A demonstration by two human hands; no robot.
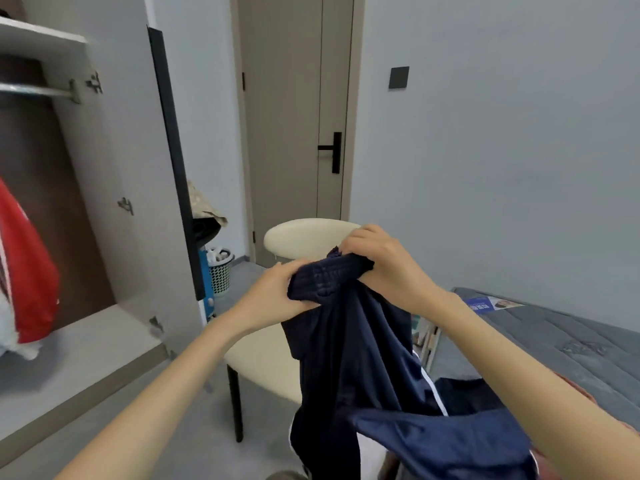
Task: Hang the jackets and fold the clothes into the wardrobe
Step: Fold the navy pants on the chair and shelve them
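The open wardrobe (pixel 114 174) fills the left of the frame, the grey bed (pixel 554 341) lies at the lower right, and a cream chair (pixel 304 237) stands in the middle. Dark blue clothing (pixel 356 358) hangs down in front of the chair, and a red jacket (pixel 27 271) hangs in the wardrobe at the far left. The left hand (pixel 273 296) and right hand (pixel 381 261) each grip the blue clothing's bunched top.

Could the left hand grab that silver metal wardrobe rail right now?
Probably not at once: the left hand grips the dark navy garment, though nothing blocks the silver metal rail.
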